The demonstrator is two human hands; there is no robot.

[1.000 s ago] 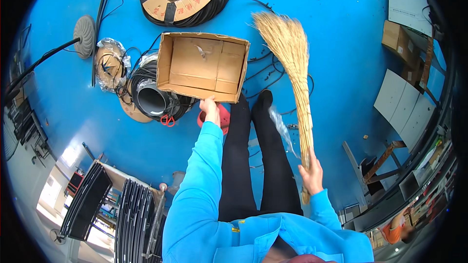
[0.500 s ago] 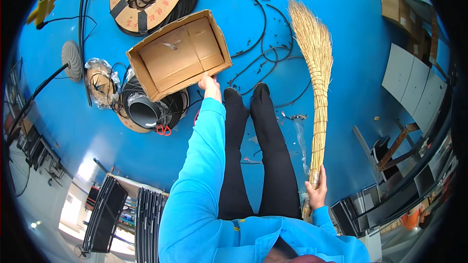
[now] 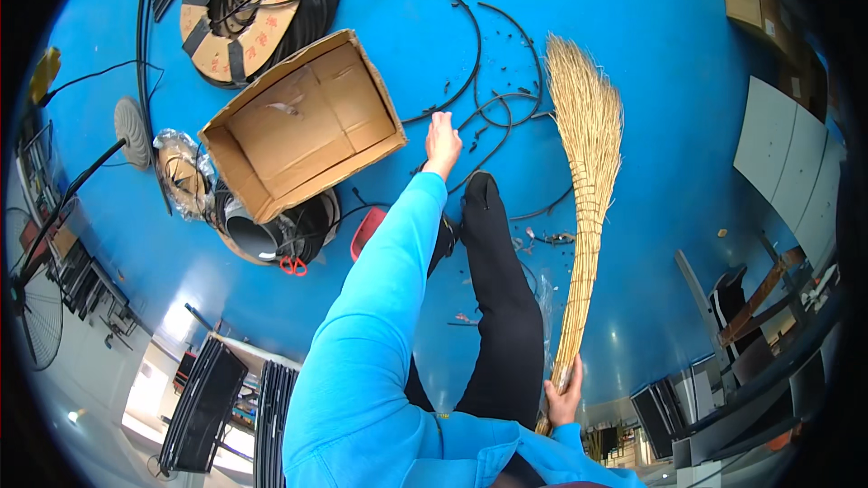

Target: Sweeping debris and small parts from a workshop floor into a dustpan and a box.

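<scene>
My left hand (image 3: 442,146) hangs over the blue floor with its fingers drawn together, and I make out nothing in them. It is apart from the open cardboard box (image 3: 303,122), which lies to its left. Close by its fingertips runs a loose black cable (image 3: 477,45). My right hand (image 3: 564,395) grips the handle end of a straw broom (image 3: 592,154) at the lower right. The broom's bristles point away from me. A scrap of clear plastic lies inside the box.
A large cable reel (image 3: 203,23) stands beyond the box. Scissors with red handles (image 3: 294,265) and a red object (image 3: 365,233), partly hidden by my left sleeve, lie nearer. Small black offcuts dot the floor. At right are white panels (image 3: 782,149) and cartons (image 3: 755,0).
My left hand has let go of the box's edge and moved right and forward, away from it. The box sits lower and further left in view. The broom stays in my right hand.
</scene>
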